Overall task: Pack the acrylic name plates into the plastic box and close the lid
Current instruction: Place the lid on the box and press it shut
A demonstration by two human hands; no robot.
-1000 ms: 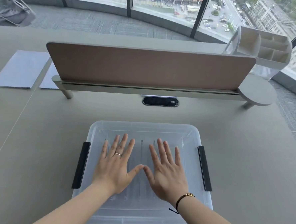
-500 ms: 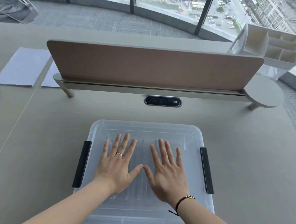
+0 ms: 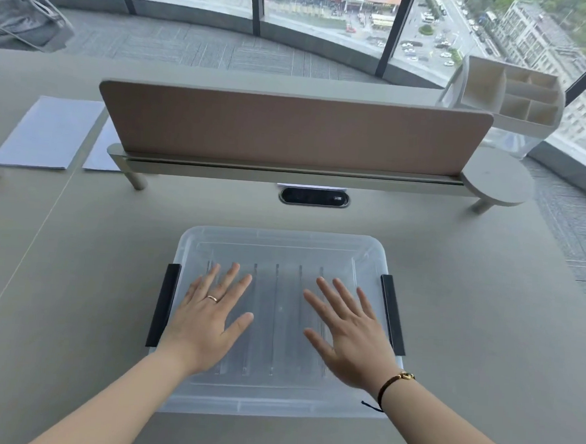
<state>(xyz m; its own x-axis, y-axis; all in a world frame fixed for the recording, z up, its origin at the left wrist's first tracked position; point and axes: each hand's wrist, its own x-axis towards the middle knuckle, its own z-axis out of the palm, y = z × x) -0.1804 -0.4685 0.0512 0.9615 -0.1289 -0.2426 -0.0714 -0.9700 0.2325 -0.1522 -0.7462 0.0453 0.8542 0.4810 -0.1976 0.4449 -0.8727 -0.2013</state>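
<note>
We see the left hand (image 3: 206, 323) and the right hand (image 3: 350, 335) lying flat, fingers spread and gripping nothing, palms down on the clear lid (image 3: 283, 252) of the plastic box (image 3: 270, 402), the left toward its left side and the right toward its right, with a bare strip of lid between them. Through the lid we make out the acrylic name plates (image 3: 274, 320) as thin parallel lines inside, and a black latch (image 3: 163, 305) sits on each short side. The box rests on the counter (image 3: 483, 336), near the front edge, with a brown divider panel (image 3: 290, 129) standing behind it.
</note>
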